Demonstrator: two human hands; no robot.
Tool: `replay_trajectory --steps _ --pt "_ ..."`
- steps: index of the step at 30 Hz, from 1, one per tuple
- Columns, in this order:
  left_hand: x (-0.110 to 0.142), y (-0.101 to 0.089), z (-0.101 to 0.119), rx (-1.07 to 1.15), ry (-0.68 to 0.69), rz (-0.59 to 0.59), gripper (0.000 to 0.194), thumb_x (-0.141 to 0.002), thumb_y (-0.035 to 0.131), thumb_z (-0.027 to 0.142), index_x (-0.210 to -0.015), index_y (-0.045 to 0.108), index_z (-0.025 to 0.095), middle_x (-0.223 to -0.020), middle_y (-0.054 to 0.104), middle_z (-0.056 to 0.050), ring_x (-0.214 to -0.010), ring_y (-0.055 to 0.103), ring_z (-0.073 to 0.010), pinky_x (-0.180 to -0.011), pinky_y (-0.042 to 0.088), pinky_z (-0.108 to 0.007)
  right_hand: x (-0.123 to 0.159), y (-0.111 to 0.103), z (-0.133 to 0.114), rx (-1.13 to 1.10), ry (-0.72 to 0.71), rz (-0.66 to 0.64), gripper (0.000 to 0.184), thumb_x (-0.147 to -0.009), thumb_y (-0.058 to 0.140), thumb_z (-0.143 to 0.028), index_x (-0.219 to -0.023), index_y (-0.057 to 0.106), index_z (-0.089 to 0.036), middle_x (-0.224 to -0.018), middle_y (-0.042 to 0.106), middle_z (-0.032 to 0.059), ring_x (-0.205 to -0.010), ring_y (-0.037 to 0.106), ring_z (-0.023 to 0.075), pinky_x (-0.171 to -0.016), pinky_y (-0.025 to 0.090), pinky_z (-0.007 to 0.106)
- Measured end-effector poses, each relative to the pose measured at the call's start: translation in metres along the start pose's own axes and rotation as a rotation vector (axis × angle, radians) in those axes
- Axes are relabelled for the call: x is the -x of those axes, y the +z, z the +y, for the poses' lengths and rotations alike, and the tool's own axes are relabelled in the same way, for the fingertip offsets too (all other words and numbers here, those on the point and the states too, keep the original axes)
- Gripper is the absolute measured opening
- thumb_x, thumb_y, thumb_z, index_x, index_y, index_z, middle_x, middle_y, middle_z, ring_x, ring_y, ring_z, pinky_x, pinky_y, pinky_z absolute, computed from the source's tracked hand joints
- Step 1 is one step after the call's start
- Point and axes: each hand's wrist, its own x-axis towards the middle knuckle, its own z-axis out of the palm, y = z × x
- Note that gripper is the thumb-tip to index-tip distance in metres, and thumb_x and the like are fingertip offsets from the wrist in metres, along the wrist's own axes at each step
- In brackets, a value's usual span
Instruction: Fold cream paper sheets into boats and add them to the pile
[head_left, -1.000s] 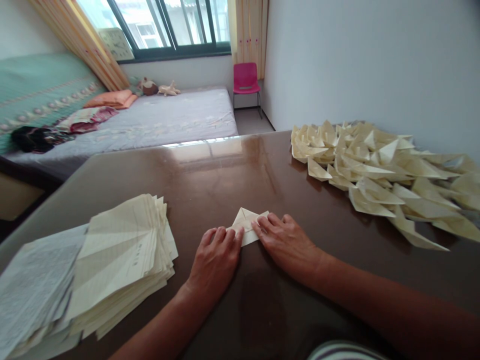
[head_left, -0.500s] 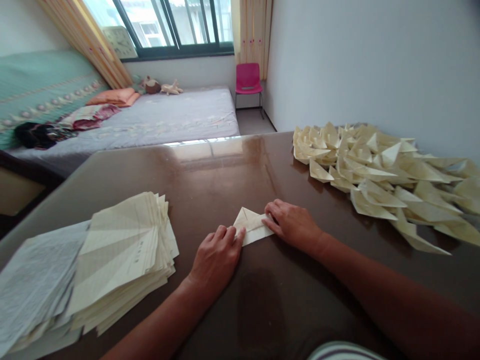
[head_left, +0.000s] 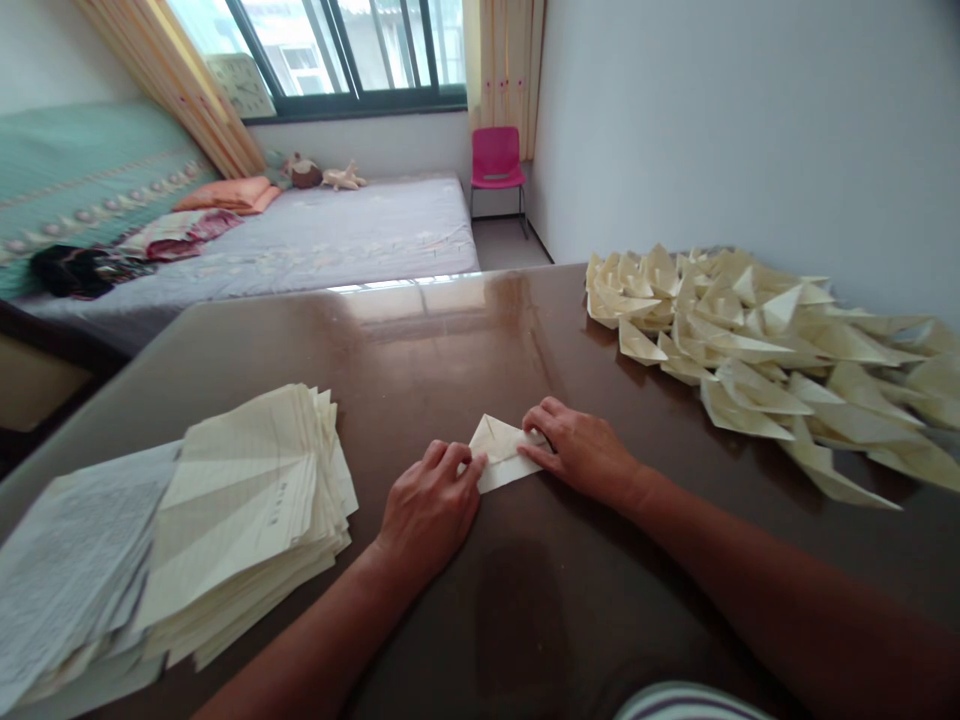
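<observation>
A small folded sheet of cream paper (head_left: 501,450) lies on the brown table, with a triangular peak at its far side and a straight strip along its near edge. My left hand (head_left: 431,497) grips its left end, thumb and fingers closed on the paper. At the other end, my right hand (head_left: 577,447) pinches the right corner between thumb and curled fingers. Parts of both paper ends are hidden under the fingers.
A stack of cream paper sheets (head_left: 240,490) lies at the left, beside greyish printed sheets (head_left: 82,550). Many folded paper boats (head_left: 750,340) are heaped at the right near the wall. Past the glossy table (head_left: 442,350) stand a bed (head_left: 375,225) and a pink chair (head_left: 496,158).
My left hand has shifted slightly left along the paper's end, and my right hand has moved a little inward over the right corner. The paper stays in nearly the same place.
</observation>
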Motion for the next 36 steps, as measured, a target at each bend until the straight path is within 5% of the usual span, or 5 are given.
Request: replay_trajectory --steps 7,14,18,26,36 --pt "-0.004 0.011 -0.009 0.111 -0.092 0.063 0.038 -0.093 0.048 0.033 -0.128 0.051 0.019 -0.123 0.059 -0.008 -0.110 0.049 -0.0228 -0.093 0.046 -0.037 -0.001 0.004 0.000 -0.171 -0.127 -0.010 0.022 -0.091 0.053 -0.039 -0.106 0.060 -0.025 -0.107 0.058 0.0019 -0.086 0.059 0.0123 -0.070 0.040 0.024" --pt "-0.005 0.014 -0.012 0.279 -0.110 0.028 0.052 -0.089 0.055 0.038 -0.137 0.044 0.021 -0.120 0.058 -0.009 -0.110 0.050 -0.0238 -0.095 0.046 -0.040 -0.001 0.005 0.001 -0.256 -0.205 -0.003 0.021 -0.089 0.056 -0.037 -0.103 0.063 -0.024 -0.103 0.059 0.0014 -0.082 0.058 0.0117 -0.072 0.040 0.024" --pt "-0.008 0.014 -0.011 0.556 -0.226 0.001 0.061 -0.082 0.063 0.029 -0.139 0.042 0.026 -0.116 0.053 -0.006 -0.093 0.056 -0.0165 -0.083 0.051 -0.032 -0.003 0.009 0.004 -0.316 -0.210 0.008 0.020 -0.086 0.060 -0.036 -0.102 0.063 -0.026 -0.102 0.060 -0.0006 -0.076 0.057 0.0102 -0.069 0.039 0.023" --pt "-0.012 0.015 -0.011 0.992 -0.327 0.017 0.051 -0.080 0.058 0.018 -0.130 0.054 0.022 -0.093 0.058 -0.001 -0.074 0.053 -0.0097 -0.069 0.048 -0.022 -0.005 0.015 0.002 -0.373 -0.077 0.097 0.019 -0.083 0.064 -0.039 -0.090 0.064 -0.022 -0.086 0.063 -0.0021 -0.068 0.053 0.0098 -0.063 0.037 0.022" --pt "-0.009 0.018 -0.011 0.985 -0.328 0.081 0.041 -0.085 0.056 0.022 -0.127 0.056 0.022 -0.089 0.060 -0.001 -0.075 0.055 -0.0102 -0.071 0.048 -0.023 -0.004 0.013 0.003 -0.585 -0.080 0.024 0.016 -0.087 0.057 -0.033 -0.087 0.068 -0.022 -0.076 0.068 -0.0024 -0.068 0.057 0.0115 -0.063 0.038 0.022"
